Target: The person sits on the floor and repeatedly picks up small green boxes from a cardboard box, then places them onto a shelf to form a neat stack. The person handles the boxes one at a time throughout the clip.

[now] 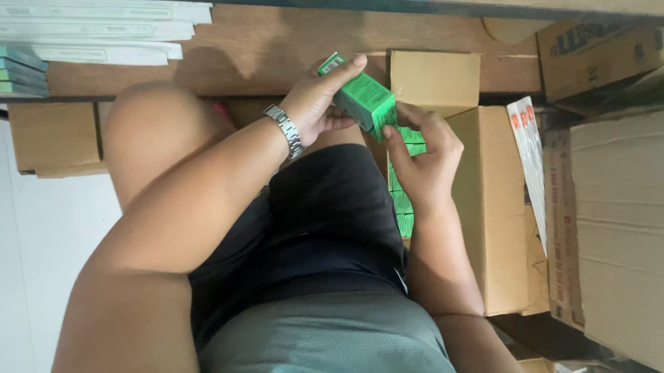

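Both hands grip green box (364, 100) above open carton (488, 208) edge.

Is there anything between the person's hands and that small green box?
No. The left hand already grips the small green box, and the right hand touches its lower end. Below lies the open carton with more green boxes.

A small green cardboard box (364, 100) is gripped between the left hand (317, 104) and the right hand (423, 157), above an open brown cardboard carton (488, 208) with more small green boxes (403, 189) packed inside. Right of the carton stands a large flattened cardboard sheet (628, 237). Flat pale packets (93, 27) are stacked on the brown wooden shelf (263, 49), far left.
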